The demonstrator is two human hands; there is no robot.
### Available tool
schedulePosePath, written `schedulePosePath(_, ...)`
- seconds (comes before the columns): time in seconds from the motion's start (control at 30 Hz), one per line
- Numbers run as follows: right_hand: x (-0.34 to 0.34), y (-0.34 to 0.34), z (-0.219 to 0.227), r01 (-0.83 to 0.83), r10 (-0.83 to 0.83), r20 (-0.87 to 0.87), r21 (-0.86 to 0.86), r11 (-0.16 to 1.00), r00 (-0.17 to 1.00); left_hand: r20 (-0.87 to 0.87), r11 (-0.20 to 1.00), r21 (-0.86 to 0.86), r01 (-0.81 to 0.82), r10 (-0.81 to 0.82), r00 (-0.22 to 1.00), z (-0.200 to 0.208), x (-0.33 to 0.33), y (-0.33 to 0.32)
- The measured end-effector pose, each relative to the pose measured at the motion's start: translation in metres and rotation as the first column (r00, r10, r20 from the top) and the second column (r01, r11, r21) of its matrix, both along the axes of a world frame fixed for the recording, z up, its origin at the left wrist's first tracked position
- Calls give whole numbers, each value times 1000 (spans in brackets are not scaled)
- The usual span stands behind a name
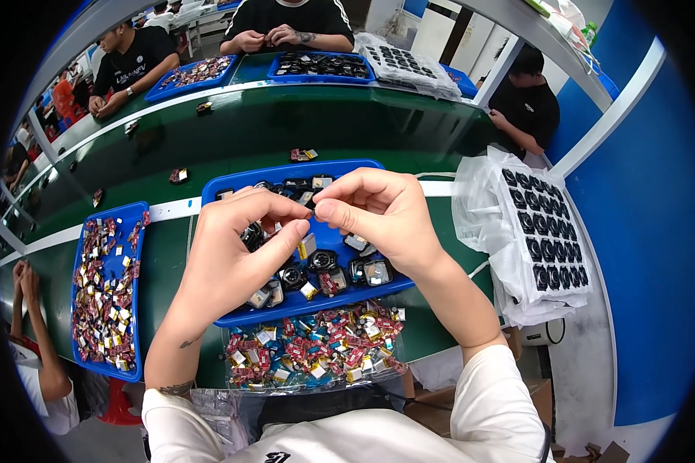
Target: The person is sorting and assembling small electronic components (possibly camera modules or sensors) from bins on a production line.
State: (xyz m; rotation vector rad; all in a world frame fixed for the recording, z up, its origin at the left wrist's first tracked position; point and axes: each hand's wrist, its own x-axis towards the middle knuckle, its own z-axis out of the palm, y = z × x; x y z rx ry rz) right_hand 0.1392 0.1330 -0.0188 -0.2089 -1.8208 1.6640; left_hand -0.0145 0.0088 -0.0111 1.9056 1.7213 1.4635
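Note:
Above a blue tray [363,297], my left hand [235,243] and my right hand [390,220] meet with thumbs and fingertips pinched. A tiny dark piece seems to sit between the fingertips; the fingers hide most of it. In the tray below lie several black round-faced housings [323,260], some with small boards and silver battery cells showing. Closer to my body, a clear shallow tray [400,356] is heaped with small red circuit boards [355,357] wired to silver and yellow cells.
To the left, another blue tray [137,339] holds more red boards. At right, a white plastic-wrapped tray [510,289] carries rows of black housings. Beyond runs a green conveyor [239,127] with scattered board assemblies. Co-workers sit across and at left; metal posts [610,116] frame the bench.

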Motion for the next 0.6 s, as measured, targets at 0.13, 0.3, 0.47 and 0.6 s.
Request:
schedulePosePath(0.13, -5, -1, -7, 127, -101, -131, 209, 970, 986, 437, 992, -98, 81, -30, 899, -2, -1, 1)
schedulePosePath(0.3, -4, -2, -6, 149, -111, -138, 304, 941, 984, 433, 991, -69, 113, -72, 899, -2, -5, 0)
schedulePosePath(0.47, -4, 0, -5, 69, -94, 59, 335, 940, 994, 387, 998, -10, 65, -56, 920, 0, -14, 2)
schedulePosePath(0.6, -3, 7, -17, -369, -318, 532, 814, 449, 785, 441, 991, -39, 125, -95, 893, 1, -15, 1)
